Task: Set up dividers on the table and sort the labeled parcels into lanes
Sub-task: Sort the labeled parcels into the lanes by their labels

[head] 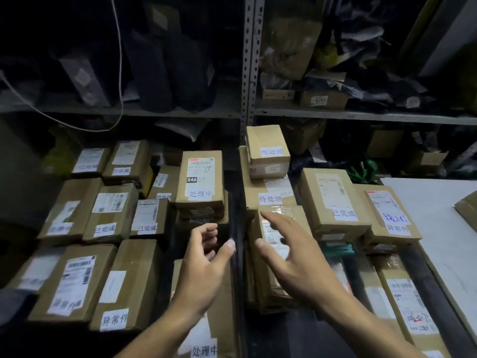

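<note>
While both hands reach over the crowded table, the scene reads as follows.

Left hand: fingers curled loosely and narrow, thumb tip touching the divider; it grips nothing that can be seen.
Right hand: fingers spread wide and straight, hovering over a taped parcel; whether they touch it cannot be told.
Divider: a dark upright strip running between the two hands, away from the thumbs toward the shelf.
Beyond the left fingers: a parcel marked "X46" and "处理中", stacked on others.
Left of the left fingers: a box and a second box, both tagged "已完成"; nearer, a long box tagged "异常件".
Beyond the right fingers: two stacked boxes tagged "待处理", the upper on the lower.
Right of the right fingers: a box tagged "已完成", then one tagged "异常件" with blue handwriting.
Below the left wrist: a box tagged "处理中".
Obstruction: parcels crowd both sides of the divider.
Far shelf: a carton numbered "0244".
Count: two hands, one divider seen.
</note>
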`<action>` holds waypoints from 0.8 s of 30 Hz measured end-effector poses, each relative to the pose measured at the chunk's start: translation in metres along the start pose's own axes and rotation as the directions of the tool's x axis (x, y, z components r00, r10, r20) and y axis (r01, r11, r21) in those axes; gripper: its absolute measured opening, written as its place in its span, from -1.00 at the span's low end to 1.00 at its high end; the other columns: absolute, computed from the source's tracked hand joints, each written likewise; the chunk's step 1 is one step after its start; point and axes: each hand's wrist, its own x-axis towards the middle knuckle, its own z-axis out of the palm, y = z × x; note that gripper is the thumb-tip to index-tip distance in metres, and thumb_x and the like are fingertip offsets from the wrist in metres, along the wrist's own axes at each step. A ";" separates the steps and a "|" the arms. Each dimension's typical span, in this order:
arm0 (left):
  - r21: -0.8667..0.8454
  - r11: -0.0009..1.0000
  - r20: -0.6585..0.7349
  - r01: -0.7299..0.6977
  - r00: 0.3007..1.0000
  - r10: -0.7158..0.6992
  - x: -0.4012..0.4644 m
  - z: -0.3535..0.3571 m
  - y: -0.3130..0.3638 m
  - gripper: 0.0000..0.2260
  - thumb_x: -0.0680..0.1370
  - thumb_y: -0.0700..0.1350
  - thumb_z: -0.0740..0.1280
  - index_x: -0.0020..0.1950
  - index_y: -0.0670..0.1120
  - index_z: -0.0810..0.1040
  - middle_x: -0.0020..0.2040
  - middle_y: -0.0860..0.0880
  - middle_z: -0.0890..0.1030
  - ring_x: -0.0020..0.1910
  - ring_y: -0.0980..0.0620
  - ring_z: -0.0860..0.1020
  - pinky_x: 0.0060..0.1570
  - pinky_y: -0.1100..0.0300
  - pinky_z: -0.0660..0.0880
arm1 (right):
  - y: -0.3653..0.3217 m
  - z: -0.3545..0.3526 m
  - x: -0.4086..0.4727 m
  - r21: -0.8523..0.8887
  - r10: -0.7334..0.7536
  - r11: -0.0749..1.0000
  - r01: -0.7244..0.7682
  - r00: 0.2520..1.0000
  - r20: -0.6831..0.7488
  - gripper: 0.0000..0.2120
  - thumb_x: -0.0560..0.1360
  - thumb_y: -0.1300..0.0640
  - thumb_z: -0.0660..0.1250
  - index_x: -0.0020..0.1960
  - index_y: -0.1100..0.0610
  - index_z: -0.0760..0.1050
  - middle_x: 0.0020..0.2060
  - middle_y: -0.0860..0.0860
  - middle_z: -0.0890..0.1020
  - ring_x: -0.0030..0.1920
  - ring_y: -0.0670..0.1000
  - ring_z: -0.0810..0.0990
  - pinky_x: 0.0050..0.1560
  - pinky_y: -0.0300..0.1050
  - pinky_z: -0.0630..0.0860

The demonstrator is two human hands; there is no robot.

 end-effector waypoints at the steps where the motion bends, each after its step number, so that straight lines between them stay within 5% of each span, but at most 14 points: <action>1: -0.015 1.000 -0.023 -0.002 1.000 0.002 0.004 -0.012 0.001 -0.71 0.50 -0.09 0.43 0.14 0.16 0.46 0.15 0.14 0.53 0.14 0.34 0.48 0.07 0.35 0.40 | -0.013 0.011 0.009 0.025 -0.032 0.999 0.032 0.999 0.026 -0.49 0.55 -0.11 0.29 0.48 -0.18 0.29 0.31 -0.30 0.41 0.30 -0.35 0.36 0.28 -0.42 0.30; 5: -0.047 0.999 -0.127 0.013 0.992 -0.019 0.022 -0.069 -0.002 -0.74 0.52 -0.15 0.40 0.14 0.11 0.48 0.16 0.10 0.54 0.20 0.23 0.48 0.19 0.23 0.42 | -0.059 0.063 0.050 0.092 -0.111 0.991 0.100 0.986 0.125 -0.46 0.52 -0.16 0.27 0.48 -0.20 0.28 0.32 -0.27 0.46 0.23 -0.40 0.38 0.13 -0.58 0.29; 9: -0.027 0.999 -0.241 0.036 0.970 -0.042 0.047 -0.137 -0.017 -0.77 0.53 -0.15 0.40 0.12 0.11 0.51 0.09 0.14 0.57 0.09 0.35 0.50 -0.04 0.47 0.41 | -0.094 0.128 0.092 0.122 -0.129 0.988 0.097 0.948 0.292 -0.43 0.55 -0.15 0.28 0.51 -0.23 0.18 0.38 -0.27 0.42 0.07 -0.56 0.34 -0.06 -0.66 0.26; 12: -0.035 0.996 -0.317 0.079 0.945 -0.086 0.067 -0.195 -0.042 -0.80 0.53 -0.15 0.40 0.08 0.11 0.54 0.02 0.15 0.62 0.06 0.32 0.54 -0.05 0.45 0.43 | -0.112 0.185 0.123 0.163 -0.069 0.987 0.002 0.913 0.402 -0.43 0.55 -0.16 0.29 0.51 -0.22 0.20 0.34 -0.21 0.48 0.01 -0.42 0.49 -0.18 -0.57 0.41; 17: 0.065 0.960 -0.334 0.271 0.913 -0.235 0.117 -0.273 -0.103 -0.78 0.56 -0.09 0.35 0.17 0.15 0.52 0.16 0.12 0.58 0.17 0.22 0.52 0.15 0.19 0.44 | -0.113 0.286 0.170 0.116 0.150 0.965 -0.235 0.860 0.488 -0.42 0.57 -0.09 0.30 0.54 -0.03 0.23 0.29 -0.05 0.57 0.14 -0.11 0.59 0.16 -0.19 0.54; 20: 0.109 0.922 -0.353 0.370 0.882 -0.312 0.147 -0.298 -0.141 -0.70 0.59 -0.12 0.29 0.32 0.05 0.46 0.29 -0.06 0.54 0.29 0.02 0.49 0.30 0.01 0.42 | -0.105 0.338 0.191 0.059 0.255 0.943 -0.328 0.823 0.508 -0.41 0.59 -0.05 0.28 0.55 0.03 0.20 0.31 -0.02 0.56 0.06 -0.14 0.53 -0.04 -0.38 0.45; 24: 0.151 0.891 -0.339 0.428 0.869 -0.360 0.171 -0.311 -0.171 -0.61 0.60 -0.12 0.27 0.44 -0.06 0.38 0.37 -0.10 0.49 0.36 -0.04 0.44 0.35 -0.07 0.38 | -0.094 0.388 0.212 0.069 0.352 0.901 -0.429 0.814 0.462 -0.49 0.60 0.01 0.26 0.51 0.05 0.26 0.34 0.01 0.52 0.19 -0.04 0.56 0.11 -0.24 0.48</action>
